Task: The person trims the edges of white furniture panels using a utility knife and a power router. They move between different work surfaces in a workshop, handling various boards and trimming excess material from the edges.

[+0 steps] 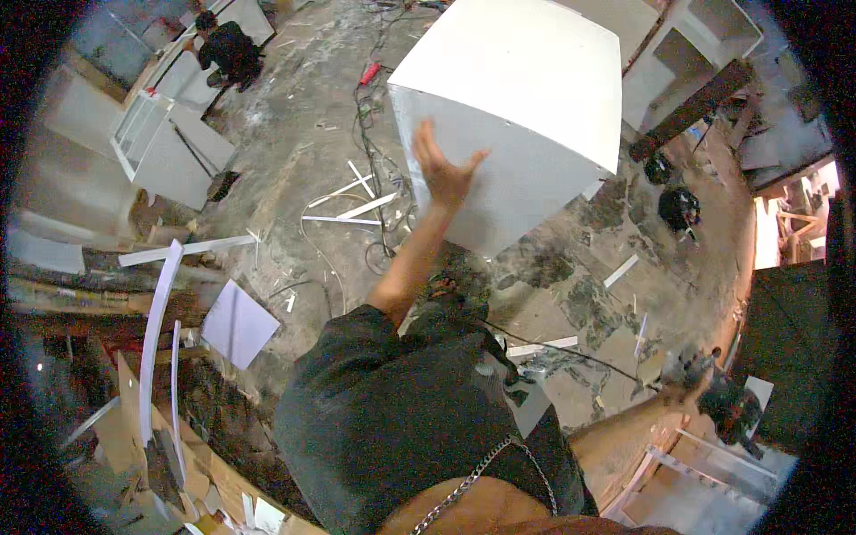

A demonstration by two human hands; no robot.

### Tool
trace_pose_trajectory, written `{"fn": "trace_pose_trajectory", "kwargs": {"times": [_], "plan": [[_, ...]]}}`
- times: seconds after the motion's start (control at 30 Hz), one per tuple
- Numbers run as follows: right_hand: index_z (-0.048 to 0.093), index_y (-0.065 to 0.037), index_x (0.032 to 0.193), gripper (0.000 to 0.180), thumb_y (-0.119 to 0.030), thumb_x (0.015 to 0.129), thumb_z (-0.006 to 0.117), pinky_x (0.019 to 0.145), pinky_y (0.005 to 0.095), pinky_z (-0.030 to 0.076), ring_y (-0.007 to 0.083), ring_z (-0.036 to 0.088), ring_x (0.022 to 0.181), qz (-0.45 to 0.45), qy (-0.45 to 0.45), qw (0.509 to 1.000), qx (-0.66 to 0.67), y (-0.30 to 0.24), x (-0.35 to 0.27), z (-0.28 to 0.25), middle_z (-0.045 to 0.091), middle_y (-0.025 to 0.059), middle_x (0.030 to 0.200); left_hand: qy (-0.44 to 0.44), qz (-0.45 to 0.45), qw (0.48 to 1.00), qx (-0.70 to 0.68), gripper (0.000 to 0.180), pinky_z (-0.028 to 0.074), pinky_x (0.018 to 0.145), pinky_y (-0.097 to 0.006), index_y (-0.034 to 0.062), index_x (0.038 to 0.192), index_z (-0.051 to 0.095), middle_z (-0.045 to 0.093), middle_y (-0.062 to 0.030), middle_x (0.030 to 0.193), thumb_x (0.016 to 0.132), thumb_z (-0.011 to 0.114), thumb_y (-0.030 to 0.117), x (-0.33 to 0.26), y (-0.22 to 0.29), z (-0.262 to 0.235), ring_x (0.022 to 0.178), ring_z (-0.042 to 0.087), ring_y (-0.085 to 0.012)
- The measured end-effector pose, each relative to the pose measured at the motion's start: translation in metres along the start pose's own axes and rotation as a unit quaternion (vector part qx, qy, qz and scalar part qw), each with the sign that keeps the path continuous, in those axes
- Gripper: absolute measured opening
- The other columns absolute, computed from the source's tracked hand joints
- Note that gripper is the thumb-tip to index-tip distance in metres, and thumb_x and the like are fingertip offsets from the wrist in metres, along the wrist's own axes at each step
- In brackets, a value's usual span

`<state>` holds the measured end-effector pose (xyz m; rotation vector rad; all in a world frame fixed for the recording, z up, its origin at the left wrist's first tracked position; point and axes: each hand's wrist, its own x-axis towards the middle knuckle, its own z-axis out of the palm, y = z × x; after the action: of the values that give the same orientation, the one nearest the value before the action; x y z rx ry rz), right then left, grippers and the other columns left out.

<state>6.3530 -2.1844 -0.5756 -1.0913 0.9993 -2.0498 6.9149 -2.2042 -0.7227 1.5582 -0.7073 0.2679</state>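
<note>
A large white box-shaped cabinet stands on the floor in front of me. My left hand is open against its grey-white near side, with the thumb and fingers spread. Far out to the right, my right hand is beside a dark power tool near a wooden frame. Its fingers are blurred and partly lost against the dark tool, so whether they grip it is unclear. A black cable runs across the floor toward that hand.
White strips and cables litter the floor left of the cabinet. A square white panel lies at left near long white strips. Dark tools lie at right. Another person crouches by white cabinets at far left.
</note>
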Motion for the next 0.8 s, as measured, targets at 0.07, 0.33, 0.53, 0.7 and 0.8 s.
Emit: {"fn": "trace_pose_trajectory", "kwargs": {"times": [0.07,0.33,0.53,0.7,0.8], "plan": [[0.063,0.005,0.123,0.041,-0.012,0.086,0.066,0.099,0.0422,0.052,0.0305,0.066,0.111,0.01,-0.005,1.0,-0.007,0.025,-0.007,0.047,0.065,0.0184,0.125,0.028,0.115,0.99,0.072,0.128,0.029,0.113,-0.062,-0.0035,0.149,0.034,0.036,-0.0258,0.151,0.06,0.083,0.074,0.063,-0.012,-0.011,0.139,0.034,-0.0483],[0.064,0.006,0.122,0.039,-0.007,0.085,0.068,0.099,0.04,0.052,0.0287,0.066,0.111,0.008,0.018,0.998,-0.067,0.11,-0.017,0.193,0.065,0.0173,0.125,-0.003,0.217,0.97,0.106,0.098,0.011,0.114,-0.07,0.0102,0.132,0.06,0.068,-0.0015,0.117,0.064,0.076,0.079,0.17,-0.059,0.023,0.121,0.058,-0.0256],[0.064,0.006,0.121,0.038,-0.004,0.084,0.069,0.099,0.0384,0.052,0.0273,0.066,0.111,0.007,-0.001,0.994,-0.11,0.154,-0.002,0.235,0.065,0.0164,0.125,-0.016,0.192,0.975,0.108,0.065,0.011,0.117,-0.061,0.0142,0.116,0.07,0.073,0.0062,0.101,0.079,0.074,0.067,0.179,-0.032,0.028,0.099,0.068,-0.0159],[0.065,0.006,0.12,0.037,-0.001,0.083,0.07,0.1,0.0376,0.052,0.0264,0.066,0.113,-0.089,-0.129,0.971,-0.182,0.199,0.007,0.251,0.065,0.0161,0.125,-0.174,0.208,0.962,-0.012,0.041,0.047,0.102,-0.038,0.0103,0.12,0.071,0.072,-0.0079,0.116,0.087,0.078,0.035,0.217,0.011,0.079,0.114,0.064,-0.0258],[0.062,0.004,0.124,0.045,0.001,0.08,0.073,0.1,0.0387,0.051,0.026,0.065,0.111,-0.059,-0.164,0.981,-0.085,0.202,0.01,0.27,0.065,0.016,0.123,-0.25,0.138,0.958,0.002,0.056,0.041,0.11,-0.047,0.0095,0.132,0.063,0.064,-0.0144,0.132,0.092,0.07,0.048,0.199,0.033,0.102,0.127,0.057,-0.031]]}}
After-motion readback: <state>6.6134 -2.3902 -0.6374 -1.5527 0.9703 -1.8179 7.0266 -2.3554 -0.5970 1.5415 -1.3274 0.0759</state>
